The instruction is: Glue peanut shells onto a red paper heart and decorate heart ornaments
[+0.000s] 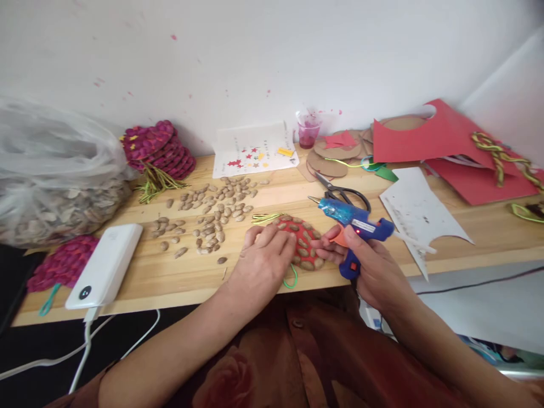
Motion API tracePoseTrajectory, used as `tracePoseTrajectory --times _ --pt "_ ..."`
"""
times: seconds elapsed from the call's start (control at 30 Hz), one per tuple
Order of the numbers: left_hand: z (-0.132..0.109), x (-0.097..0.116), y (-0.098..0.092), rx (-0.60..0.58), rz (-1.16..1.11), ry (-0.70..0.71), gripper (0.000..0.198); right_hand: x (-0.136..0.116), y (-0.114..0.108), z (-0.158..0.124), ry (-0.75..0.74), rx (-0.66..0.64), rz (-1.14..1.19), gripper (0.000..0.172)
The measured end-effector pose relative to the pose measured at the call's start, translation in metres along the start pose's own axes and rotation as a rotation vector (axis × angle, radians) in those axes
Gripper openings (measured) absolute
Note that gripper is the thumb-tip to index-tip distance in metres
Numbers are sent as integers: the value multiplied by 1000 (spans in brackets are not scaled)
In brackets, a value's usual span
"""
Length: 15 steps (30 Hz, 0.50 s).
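A red disc (302, 242) studded with glued seeds lies on the wooden table (170, 272) near its front edge, with a green loop at its lower side. My left hand (262, 262) rests on the disc's left part, fingers bent and pressing it down. My right hand (369, 266) grips a blue hot glue gun (352, 218) by its handle, a finger on the orange trigger, nozzle pointing left above the disc.
Loose seeds (212, 212) are scattered left of the disc. A white power bank (106, 263) with cable lies at front left, a plastic bag of seeds (55, 181) behind it. Black scissors (344, 191), cardboard circles, red paper (442, 139) and finished magenta discs (159, 148) lie along the wall.
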<state>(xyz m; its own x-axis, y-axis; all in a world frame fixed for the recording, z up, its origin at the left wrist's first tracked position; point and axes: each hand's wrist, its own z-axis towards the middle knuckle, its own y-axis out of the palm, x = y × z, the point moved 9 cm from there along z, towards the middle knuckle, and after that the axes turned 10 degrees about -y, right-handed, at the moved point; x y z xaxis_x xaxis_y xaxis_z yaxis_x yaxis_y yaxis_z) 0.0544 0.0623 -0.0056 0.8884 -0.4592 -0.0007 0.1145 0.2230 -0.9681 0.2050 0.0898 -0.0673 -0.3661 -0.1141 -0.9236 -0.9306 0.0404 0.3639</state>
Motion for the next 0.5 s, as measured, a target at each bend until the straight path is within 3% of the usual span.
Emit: tracePoseTrajectory --times 0.2,0.5 --pt "3 5 6 -62 107 17 19 -3 0 1 -16 15 -29 31" --pt "1 8 7 -24 114 40 17 -2 -1 2 -26 11 -35 24"
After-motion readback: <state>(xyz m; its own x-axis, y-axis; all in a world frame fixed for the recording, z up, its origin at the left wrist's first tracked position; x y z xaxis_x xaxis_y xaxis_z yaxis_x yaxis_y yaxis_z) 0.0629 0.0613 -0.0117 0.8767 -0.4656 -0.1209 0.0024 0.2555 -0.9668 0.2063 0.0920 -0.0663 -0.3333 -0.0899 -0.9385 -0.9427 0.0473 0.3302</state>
